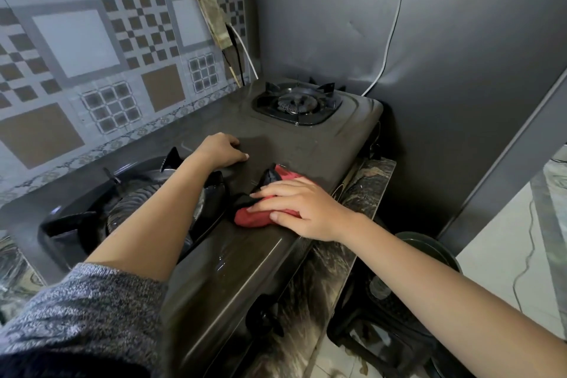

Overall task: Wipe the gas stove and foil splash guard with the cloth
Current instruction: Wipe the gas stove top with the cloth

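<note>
While my L hand [222, 152] rests on the top of the gas stove [306, 147] btw the two burners, fingers loosely bent & holding nothing, my R hand [302, 210] lies flat on the cloth [254, 219], fingers straight & a bit spread, pressing it down, not gripping. The cloth is red w/ a dark patch at its upper L edge. It sits bunched on the stove top just R of the near burner [138, 202], close to the stove's front edge; one black prong of that burner's pan support sticks up right by it. My L forearm crosses over the near burner, grey knit sleeve [86, 310] pushed up. The far burner [294, 101] is well apart from both hands, near the back corner. The foil splash guard [337, 24] stands behind & to the R of the stove, w/ a white cable [395, 24] running down it. Patterned tiles [76, 40] cover the wall on the L. The stove sits on a marbled counter [362, 190]; a black knob [264, 316] shows on its front face
</note>
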### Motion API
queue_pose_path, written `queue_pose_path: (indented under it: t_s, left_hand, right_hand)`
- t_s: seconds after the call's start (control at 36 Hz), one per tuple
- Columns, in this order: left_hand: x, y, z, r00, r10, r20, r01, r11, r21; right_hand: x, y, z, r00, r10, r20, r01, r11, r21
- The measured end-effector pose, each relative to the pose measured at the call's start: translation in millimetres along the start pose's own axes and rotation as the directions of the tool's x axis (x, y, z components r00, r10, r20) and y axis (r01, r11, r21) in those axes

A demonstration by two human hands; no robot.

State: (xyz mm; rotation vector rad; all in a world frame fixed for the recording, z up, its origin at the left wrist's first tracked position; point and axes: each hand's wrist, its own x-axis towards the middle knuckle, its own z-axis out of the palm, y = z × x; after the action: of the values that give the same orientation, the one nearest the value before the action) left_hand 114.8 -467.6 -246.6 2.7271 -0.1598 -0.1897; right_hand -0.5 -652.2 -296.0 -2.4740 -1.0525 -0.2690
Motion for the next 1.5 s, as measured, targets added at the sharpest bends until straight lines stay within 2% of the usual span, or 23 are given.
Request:
queue_pose_path:
  t_s: [0.19, 0.36, 0.58, 0.81, 1.03, 1.17, 1.31, 1.36, 1.5]
  left_hand:
    - [5, 18, 9, 1.000, 0.001, -0.001, -0.002, 1.000, -0.027]
    - [17, 32, 15, 1.000, -0.023, -0.021, 0.022, 0.999, -0.043]
    - [44, 57, 22, 0.990, -0.136, -0.030, 0.134, 0.989, -0.070]
    - [68, 83, 36, 0.955, -0.280, -0.093, 0.271, 0.957, -0.100]
    - [79, 92, 52, 0.893, -0.409, -0.187, 0.378, 0.908, -0.183]
    - [81, 104, 61, 0.851, -0.444, -0.280, 0.403, 0.894, -0.195]
    - [81, 104, 62, 0.839, -0.467, -0.280, 0.417, 0.881, -0.222]
    - [81, 104, 63, 0.835, -0.468, -0.289, 0.416, 0.881, -0.224]
    - [83, 105, 65, 0.825, -0.477, -0.303, 0.429, 0.878, -0.214]
  right_hand:
    - [-10, 27, -3, 0.991, -0.123, -0.058, 0.124, 0.992, 0.009]
    - [-13, 74, -17, 0.991, -0.119, -0.068, 0.118, 0.993, -0.006]
    - [-6, 157, -47, 0.998, 0.047, -0.036, -0.047, 0.999, -0.026]
    - [9, 238, -76, 0.996, 0.078, 0.042, -0.076, 0.996, -0.041]
    - [10, 312, -99, 0.997, 0.081, -0.019, -0.081, 0.997, -0.006]
    - [16, 345, -107, 0.987, 0.119, -0.110, -0.121, 0.993, -0.012]
    - [27, 371, -111, 0.971, 0.165, -0.174, -0.166, 0.986, 0.013]
    - [35, 379, -112, 0.965, 0.212, -0.157, -0.216, 0.976, -0.009]
    - [57, 389, -114, 0.928, 0.373, 0.005, -0.373, 0.927, -0.036]
